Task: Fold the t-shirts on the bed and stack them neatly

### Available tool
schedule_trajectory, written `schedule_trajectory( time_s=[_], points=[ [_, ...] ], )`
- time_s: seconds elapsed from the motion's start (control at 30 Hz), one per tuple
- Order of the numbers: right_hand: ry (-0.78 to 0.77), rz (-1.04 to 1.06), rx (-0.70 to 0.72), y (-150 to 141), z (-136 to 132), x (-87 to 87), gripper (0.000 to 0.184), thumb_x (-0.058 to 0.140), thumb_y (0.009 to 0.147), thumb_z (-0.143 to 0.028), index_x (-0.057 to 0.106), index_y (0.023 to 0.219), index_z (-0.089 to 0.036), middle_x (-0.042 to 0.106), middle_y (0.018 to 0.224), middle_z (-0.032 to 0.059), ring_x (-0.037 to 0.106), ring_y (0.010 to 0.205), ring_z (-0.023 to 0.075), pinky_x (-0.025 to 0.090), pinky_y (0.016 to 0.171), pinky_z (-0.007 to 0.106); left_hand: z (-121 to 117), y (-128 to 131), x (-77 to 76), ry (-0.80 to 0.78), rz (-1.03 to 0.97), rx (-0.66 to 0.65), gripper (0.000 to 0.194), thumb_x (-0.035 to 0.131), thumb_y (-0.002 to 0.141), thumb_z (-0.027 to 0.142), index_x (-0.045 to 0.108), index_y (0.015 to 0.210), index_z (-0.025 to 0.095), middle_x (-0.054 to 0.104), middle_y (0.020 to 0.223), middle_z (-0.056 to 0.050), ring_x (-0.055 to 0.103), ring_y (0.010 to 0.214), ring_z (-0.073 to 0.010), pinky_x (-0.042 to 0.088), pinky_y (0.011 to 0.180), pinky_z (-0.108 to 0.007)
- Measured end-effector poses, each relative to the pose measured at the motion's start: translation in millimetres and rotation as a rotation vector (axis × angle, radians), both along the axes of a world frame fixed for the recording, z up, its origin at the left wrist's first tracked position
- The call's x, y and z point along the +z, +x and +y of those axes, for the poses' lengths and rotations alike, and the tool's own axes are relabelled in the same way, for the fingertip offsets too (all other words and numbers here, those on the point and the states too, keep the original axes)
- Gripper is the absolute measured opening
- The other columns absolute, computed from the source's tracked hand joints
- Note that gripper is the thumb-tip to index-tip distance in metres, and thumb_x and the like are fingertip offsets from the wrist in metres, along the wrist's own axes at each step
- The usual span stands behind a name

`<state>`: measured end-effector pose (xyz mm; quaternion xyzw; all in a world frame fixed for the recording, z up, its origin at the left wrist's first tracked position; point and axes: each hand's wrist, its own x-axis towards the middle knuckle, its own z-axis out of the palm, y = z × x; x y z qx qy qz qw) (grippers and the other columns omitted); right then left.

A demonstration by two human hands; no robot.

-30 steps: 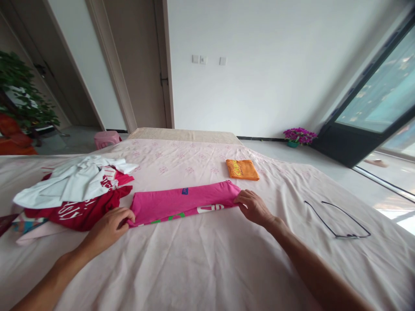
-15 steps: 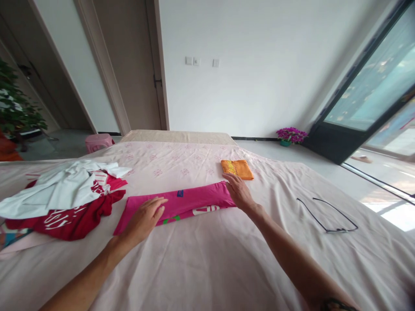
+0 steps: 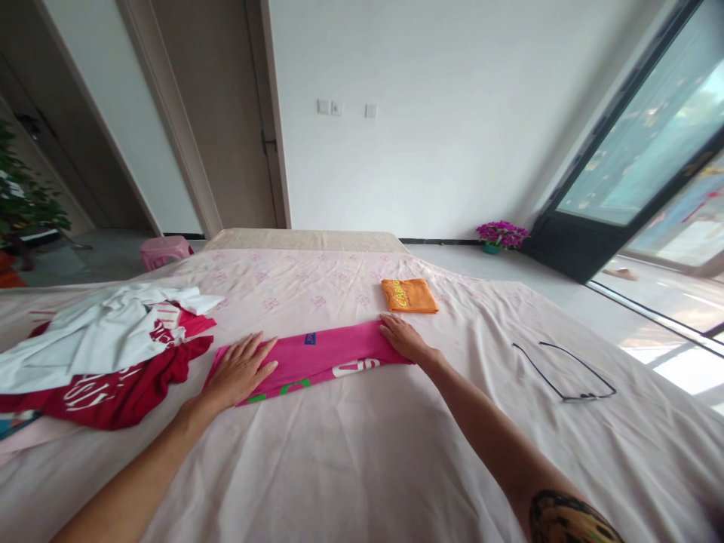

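Note:
A pink shirt (image 3: pixel 322 354), folded into a long narrow strip, lies across the middle of the bed (image 3: pixel 351 452). My left hand (image 3: pixel 240 369) lies flat on its left end, fingers stretched out. At the strip's right end my right hand (image 3: pixel 403 339) rests palm down with fingers extended. Neither hand grips the cloth.
A folded orange shirt (image 3: pixel 408 295) sits just beyond my right hand. A heap of white and dark red clothes (image 3: pixel 102 351) lies at the left. A black wire hanger (image 3: pixel 562 371) is on the sheet at the right. A pink stool (image 3: pixel 161 251) and potted flowers (image 3: pixel 501 235) stand on the floor.
My left hand let go of the strip's left end and now lies flat on it. My right hand slid along to press the right end. The camera view shifted slightly right.

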<state>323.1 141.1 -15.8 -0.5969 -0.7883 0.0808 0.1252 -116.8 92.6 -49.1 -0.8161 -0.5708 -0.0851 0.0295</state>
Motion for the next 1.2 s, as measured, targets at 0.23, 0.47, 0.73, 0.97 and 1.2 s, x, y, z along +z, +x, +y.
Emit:
schedule_trajectory(
  time_s=[0.23,0.47,0.73,0.97,1.2],
  points=[
    [0.069,-0.052,-0.199,10.3,-8.6,14.7,0.042,0.05,0.095,-0.054,0.065,0.12,-0.025,0.066,0.12,0.0108,0.057,0.115,0.0302,0.042,0.093,0.04,1.1,-0.4,-3.7,0.05,-0.029,-0.007,0.059,0.037,0.097,0.053,0.045,0.149,0.025,0.04,0.156,-0.012,0.036,0.145,-0.0286,0.027,0.117,-0.048],
    [0.108,0.034,-0.232,3.8,-0.4,16.0,0.036,0.046,0.098,-0.051,0.068,0.097,-0.022,0.072,0.096,0.0074,0.064,0.087,0.0214,0.043,0.072,0.028,8.7,-10.6,-4.8,-0.003,-0.058,-0.05,0.059,0.038,0.096,0.055,0.044,0.149,0.03,0.041,0.157,-0.009,0.036,0.145,-0.0277,0.03,0.116,-0.046],
    [-0.018,0.177,-0.259,15.7,-0.8,16.7,0.046,0.059,0.088,-0.052,0.062,0.127,-0.026,0.07,0.116,0.0084,0.066,0.102,0.028,0.048,0.084,0.037,-12.7,-8.4,11.2,0.003,-0.095,-0.078,0.057,0.036,0.097,0.055,0.049,0.146,0.028,0.044,0.154,-0.009,0.038,0.143,-0.0278,0.032,0.116,-0.046],
    [0.079,0.536,-0.232,9.3,16.5,7.3,0.035,0.06,0.087,-0.035,0.066,0.118,-0.021,0.072,0.109,0.0058,0.066,0.1,0.0228,0.052,0.086,0.033,-39.4,-5.9,10.2,-0.004,0.008,-0.168,0.066,0.043,0.094,0.059,0.031,0.154,0.035,0.029,0.162,-0.006,0.024,0.15,-0.0299,0.022,0.119,-0.051],
    [-0.06,0.332,-0.309,13.6,9.2,13.0,0.046,0.056,0.09,-0.048,0.062,0.127,-0.021,0.07,0.118,0.0091,0.065,0.106,0.0255,0.049,0.088,0.033,-27.0,-20.2,7.1,-0.043,-0.154,-0.104,0.052,0.035,0.098,0.051,0.05,0.145,0.032,0.043,0.155,-0.004,0.039,0.143,-0.0252,0.032,0.117,-0.045]
  ],
)
